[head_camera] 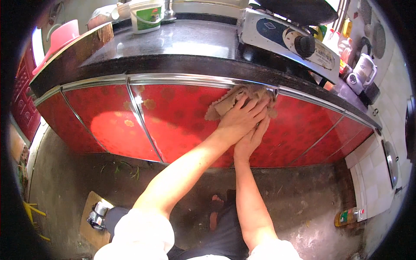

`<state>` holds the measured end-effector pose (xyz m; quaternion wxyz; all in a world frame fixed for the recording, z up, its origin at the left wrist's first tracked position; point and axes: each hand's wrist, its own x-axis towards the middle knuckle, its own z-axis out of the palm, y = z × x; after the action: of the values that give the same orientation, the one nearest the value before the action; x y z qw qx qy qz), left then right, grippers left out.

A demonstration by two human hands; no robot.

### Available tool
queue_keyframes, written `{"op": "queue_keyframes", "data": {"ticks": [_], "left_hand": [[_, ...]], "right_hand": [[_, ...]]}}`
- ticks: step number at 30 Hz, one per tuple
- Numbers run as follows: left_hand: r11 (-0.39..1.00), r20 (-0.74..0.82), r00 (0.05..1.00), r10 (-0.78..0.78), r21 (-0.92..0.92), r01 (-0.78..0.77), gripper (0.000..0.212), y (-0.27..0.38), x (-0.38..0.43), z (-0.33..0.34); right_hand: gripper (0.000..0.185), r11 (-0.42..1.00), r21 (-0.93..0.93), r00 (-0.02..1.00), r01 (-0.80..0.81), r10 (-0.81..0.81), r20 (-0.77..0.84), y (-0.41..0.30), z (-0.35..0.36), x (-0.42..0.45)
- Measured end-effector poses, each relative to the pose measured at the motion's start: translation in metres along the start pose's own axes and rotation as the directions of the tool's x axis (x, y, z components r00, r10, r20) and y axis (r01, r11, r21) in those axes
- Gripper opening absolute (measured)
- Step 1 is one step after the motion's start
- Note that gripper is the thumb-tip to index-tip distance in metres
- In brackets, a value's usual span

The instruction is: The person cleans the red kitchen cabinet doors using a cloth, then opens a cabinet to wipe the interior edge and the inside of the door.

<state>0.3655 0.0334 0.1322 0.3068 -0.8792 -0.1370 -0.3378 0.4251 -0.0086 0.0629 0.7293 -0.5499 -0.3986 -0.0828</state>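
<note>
A brown cloth [221, 104] with a scalloped edge lies bunched against the top of a glossy red cabinet door [182, 113], just under the metal trim [175, 80]. My left hand [240, 121] presses on this cloth, its fingers spread over the folds. Close beside and partly beneath it, my right hand [251, 143] reaches up to the cloth's right part. The wrists nearly cross, and some right fingers are hidden by the left hand and the cloth. Dark flower patterns cover the door.
Above is a black countertop [195, 37] with a white bucket [147, 19], gas stove [286, 42] and pink basin [61, 35]. A wooden stool [89, 211] stands at lower left. An oil bottle [347, 217] lies on the floor [302, 195] at right.
</note>
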Motion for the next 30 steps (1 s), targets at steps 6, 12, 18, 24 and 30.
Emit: {"op": "queue_keyframes", "data": {"ticks": [6,12,18,24,30], "left_hand": [[0.971,0.318,0.948,-0.023,-0.22,0.097,0.061,-0.006,-0.111,0.032],[0.938,0.262,0.907,-0.33,-0.017,0.346,0.061,-0.004,-0.16,0.025],[0.959,0.265,0.946,-0.185,-0.164,0.233,0.053,0.011,-0.123,0.027],[0.974,0.436,0.898,0.056,-0.221,0.046,0.045,0.067,-0.109,0.115],[0.935,0.456,0.885,-0.091,-0.268,0.234,0.046,0.041,-0.148,0.063]], "right_hand": [[0.059,0.972,-0.203,0.976,-0.114,0.148,0.162,-0.003,0.024,-0.06],[0.059,0.976,-0.038,0.893,-0.216,0.214,0.396,-0.011,0.032,-0.077],[0.047,0.947,-0.016,0.917,-0.321,0.315,0.245,0.0,0.015,-0.066],[0.044,0.407,0.598,0.621,-0.69,0.757,0.201,0.056,0.004,-0.056],[0.049,0.241,0.472,0.38,-0.848,0.897,0.225,0.033,0.035,-0.073]]}}
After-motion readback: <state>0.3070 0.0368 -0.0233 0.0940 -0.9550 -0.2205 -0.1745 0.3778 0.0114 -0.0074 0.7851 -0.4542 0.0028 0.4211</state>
